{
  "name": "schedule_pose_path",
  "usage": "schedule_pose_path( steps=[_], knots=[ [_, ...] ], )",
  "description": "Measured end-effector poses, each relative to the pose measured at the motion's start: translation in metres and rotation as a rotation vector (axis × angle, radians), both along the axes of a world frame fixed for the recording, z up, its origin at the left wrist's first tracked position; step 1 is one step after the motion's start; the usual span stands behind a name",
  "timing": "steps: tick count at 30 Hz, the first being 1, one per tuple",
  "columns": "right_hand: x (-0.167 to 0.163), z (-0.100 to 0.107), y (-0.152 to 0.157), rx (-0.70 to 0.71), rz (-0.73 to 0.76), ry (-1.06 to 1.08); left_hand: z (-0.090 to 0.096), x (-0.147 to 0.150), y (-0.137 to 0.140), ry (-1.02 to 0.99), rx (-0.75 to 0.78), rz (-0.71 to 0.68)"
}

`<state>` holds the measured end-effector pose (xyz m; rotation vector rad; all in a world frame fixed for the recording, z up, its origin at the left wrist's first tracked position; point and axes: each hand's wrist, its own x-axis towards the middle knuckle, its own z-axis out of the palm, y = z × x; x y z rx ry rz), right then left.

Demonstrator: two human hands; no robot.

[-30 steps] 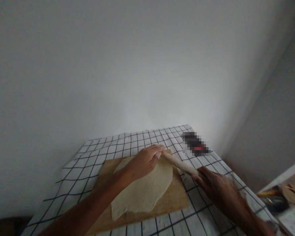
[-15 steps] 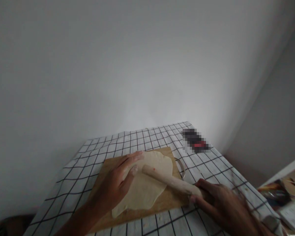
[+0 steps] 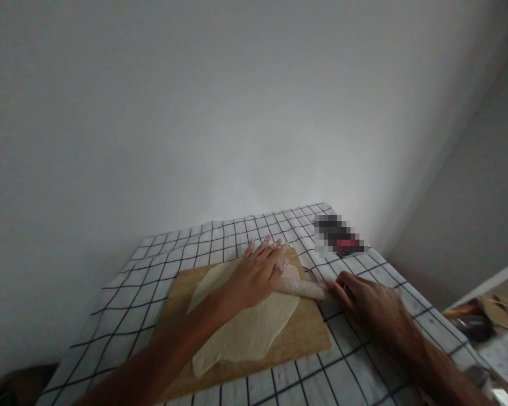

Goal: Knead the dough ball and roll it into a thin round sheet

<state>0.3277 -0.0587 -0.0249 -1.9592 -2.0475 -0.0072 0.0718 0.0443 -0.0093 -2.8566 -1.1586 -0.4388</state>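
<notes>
A thin sheet of dough (image 3: 249,332) with an uneven outline lies on a wooden board (image 3: 309,335). Across the dough's far right part runs a pale rolling pin (image 3: 302,288), its right end sticking out past the board. My right hand (image 3: 355,290) has its fingers wrapped round that end. Stretched flat with fingers a little apart, my left hand (image 3: 260,270) lies over the pin's left end and hides it. White flour shows on the left fingertips.
Under the board is a white cloth (image 3: 195,248) with black checks, on a table against a pale wall. A blurred-out dark and red item (image 3: 338,234) rests at the far right. Beyond the right edge are several items, among them a white box (image 3: 506,355).
My left hand has moved right and away from me, onto the rolling pin's left end. The pin and my right hand have shifted farther away, toward the board's far right corner.
</notes>
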Motion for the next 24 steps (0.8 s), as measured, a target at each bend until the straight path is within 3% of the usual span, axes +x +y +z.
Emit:
schedule_pose_path(
  steps=[3, 7, 14, 17, 19, 24],
  knots=[
    [0.004, 0.006, 0.026, 0.013, -0.04, -0.069, -0.007, 0.015, 0.039, -0.018, -0.026, 0.035],
    [0.006, 0.015, 0.053, 0.018, -0.053, -0.103, -0.002, 0.034, 0.072, -0.074, -0.015, 0.033],
    [0.01, 0.024, 0.077, -0.003, -0.11, -0.096, 0.02, 0.047, 0.085, -0.13, -0.017, 0.049],
    [0.009, 0.031, 0.065, 0.018, -0.091, -0.075, 0.032, 0.038, 0.061, -0.161, -0.019, 0.051],
    [0.004, 0.033, 0.042, 0.038, -0.044, -0.044, 0.037, 0.025, 0.029, -0.179, -0.01, 0.041],
    [-0.012, 0.011, -0.03, -0.015, 0.1, 0.074, 0.024, -0.011, -0.066, -0.034, 0.029, -0.037]
  ],
)
